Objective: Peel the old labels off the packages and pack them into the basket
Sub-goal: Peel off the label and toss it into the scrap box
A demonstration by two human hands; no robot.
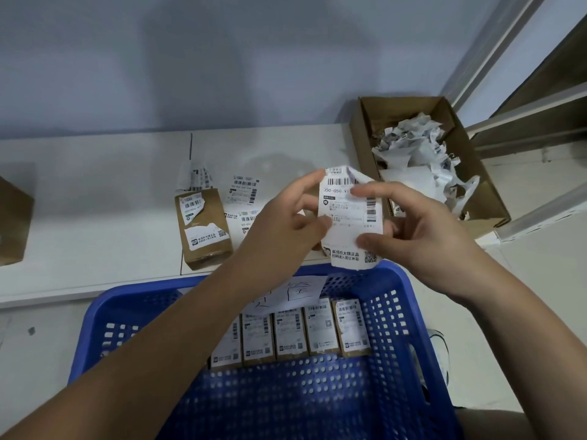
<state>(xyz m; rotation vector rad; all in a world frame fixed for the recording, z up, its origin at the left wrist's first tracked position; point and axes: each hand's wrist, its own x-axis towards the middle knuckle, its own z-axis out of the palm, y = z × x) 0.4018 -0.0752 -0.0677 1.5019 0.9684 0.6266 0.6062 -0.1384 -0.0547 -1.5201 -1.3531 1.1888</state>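
Crumpled paper label [347, 217] pinched by both hands' fingers [368, 192] above perforated blue basket [403, 312].

brown box [12, 217] cut by left edge, label [347, 217] print mostly illegible

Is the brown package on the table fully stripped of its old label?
No. The brown package on the table still carries torn white label pieces on its top face, while both hands hold a peeled label.
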